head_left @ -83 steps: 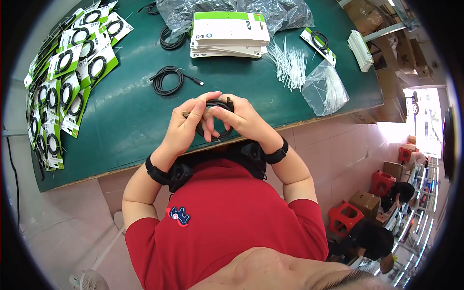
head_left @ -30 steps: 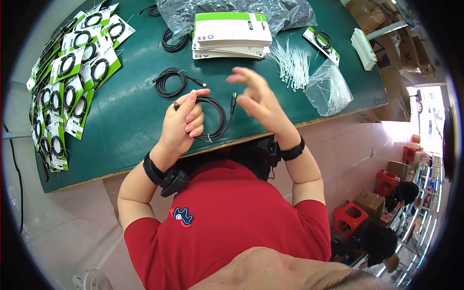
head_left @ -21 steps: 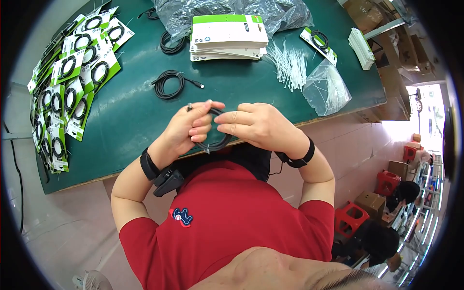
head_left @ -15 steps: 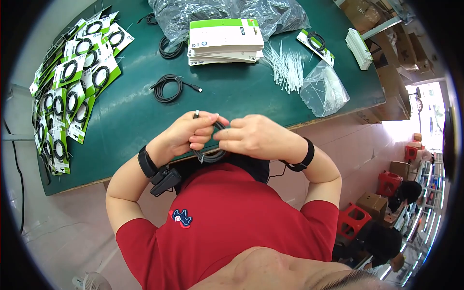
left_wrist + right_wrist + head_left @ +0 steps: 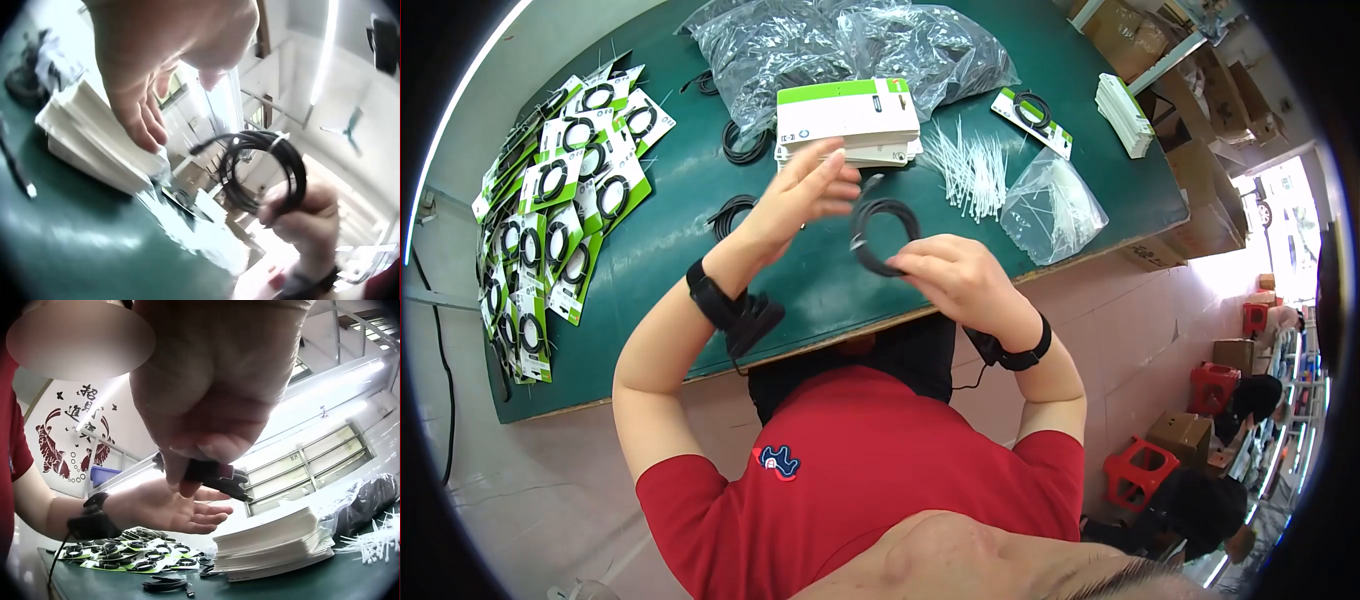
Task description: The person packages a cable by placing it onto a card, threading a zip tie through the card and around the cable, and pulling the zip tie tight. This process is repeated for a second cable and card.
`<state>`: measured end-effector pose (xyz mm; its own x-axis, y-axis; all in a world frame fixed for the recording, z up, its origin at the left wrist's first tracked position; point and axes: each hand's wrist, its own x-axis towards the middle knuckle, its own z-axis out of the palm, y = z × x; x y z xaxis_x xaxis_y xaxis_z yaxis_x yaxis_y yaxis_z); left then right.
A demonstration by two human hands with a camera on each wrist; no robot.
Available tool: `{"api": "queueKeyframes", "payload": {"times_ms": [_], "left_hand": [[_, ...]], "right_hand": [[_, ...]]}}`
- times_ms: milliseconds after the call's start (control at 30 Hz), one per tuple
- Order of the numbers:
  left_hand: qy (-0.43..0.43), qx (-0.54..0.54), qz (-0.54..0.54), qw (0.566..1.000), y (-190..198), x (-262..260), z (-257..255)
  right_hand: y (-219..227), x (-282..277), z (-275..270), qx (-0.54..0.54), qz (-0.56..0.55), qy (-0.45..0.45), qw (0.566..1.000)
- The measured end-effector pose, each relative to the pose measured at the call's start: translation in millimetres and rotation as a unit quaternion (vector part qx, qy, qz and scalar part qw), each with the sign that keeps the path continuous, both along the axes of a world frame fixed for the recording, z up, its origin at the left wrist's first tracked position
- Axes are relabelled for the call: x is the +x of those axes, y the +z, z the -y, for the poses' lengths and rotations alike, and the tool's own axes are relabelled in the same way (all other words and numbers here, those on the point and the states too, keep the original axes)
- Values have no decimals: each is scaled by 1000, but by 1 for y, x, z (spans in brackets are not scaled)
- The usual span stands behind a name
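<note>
Right hand (image 5: 963, 278) pinches one coiled cable (image 5: 296, 167); left hand (image 5: 793, 205) free, fingers extended, near one card stack (image 5: 845, 118).

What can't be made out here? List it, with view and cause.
Head view: part of the tabletop cable coil, behind the left hand.
Head view: fine print on the top packaging card, too small.
Right wrist view: most of the held cable coil, behind the right hand.
Left wrist view: left hand's upper part, cut off by the top edge.
</note>
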<state>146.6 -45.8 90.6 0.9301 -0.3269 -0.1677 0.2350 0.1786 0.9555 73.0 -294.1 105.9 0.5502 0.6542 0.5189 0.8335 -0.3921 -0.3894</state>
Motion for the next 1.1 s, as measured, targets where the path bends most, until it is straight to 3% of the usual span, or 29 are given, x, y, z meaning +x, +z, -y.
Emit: {"api": "queueKeyframes", "payload": {"times_ms": [33, 67, 100, 133, 167, 267, 400, 500, 600, 733, 767, 833, 900, 1000, 1100], "left_hand": [[1, -1, 3, 1000, -1, 13, 1], [22, 149, 195, 969, -3, 27, -1], [42, 291, 375, 879, -5, 40, -3], [60, 414, 532, 736, -7, 51, -4], [62, 414, 534, 735, -13, 60, -4], [93, 550, 603, 570, -36, 79, -4], [31, 554, 624, 549, -39, 82, -13], [64, 531, 651, 539, -22, 64, -16], [85, 529, 658, 529, 4, 20, -19], [5, 538, 614, 578, -6, -66, -21], [3, 541, 608, 581, -12, -83, -21], [-44, 506, 569, 647, -24, -108, -21], [-16, 492, 580, 649, -33, -117, -20], [45, 459, 607, 648, -45, -128, -21], [43, 420, 566, 708, -56, -136, -22]], "right_hand": [[-1, 0, 6, 30, -10, -44, 999], [-2, 0, 10, 30, -7, -44, 999], [-3, -1, 14, 43, -18, -70, 996], [-4, -2, 18, 57, -29, -96, 993], [-5, -2, 21, 71, -39, -122, 989], [-8, -2, 28, 75, -40, -149, 985], [-11, 2, 38, 84, -39, -190, 977], [-11, 7, 43, 106, -42, -226, 967], [-7, 12, 43, 142, -46, -270, 951], [4, 14, 21, 172, -80, -272, 943], [3, 14, 12, 124, -71, -221, 965], [-7, 14, -8, 76, -69, -166, 981], [-26, 13, -28, -7, -88, -38, 995], [-44, 6, -52, -81, -131, 3, 988], [-50, 0, -60, -117, -159, 35, 980]]}}
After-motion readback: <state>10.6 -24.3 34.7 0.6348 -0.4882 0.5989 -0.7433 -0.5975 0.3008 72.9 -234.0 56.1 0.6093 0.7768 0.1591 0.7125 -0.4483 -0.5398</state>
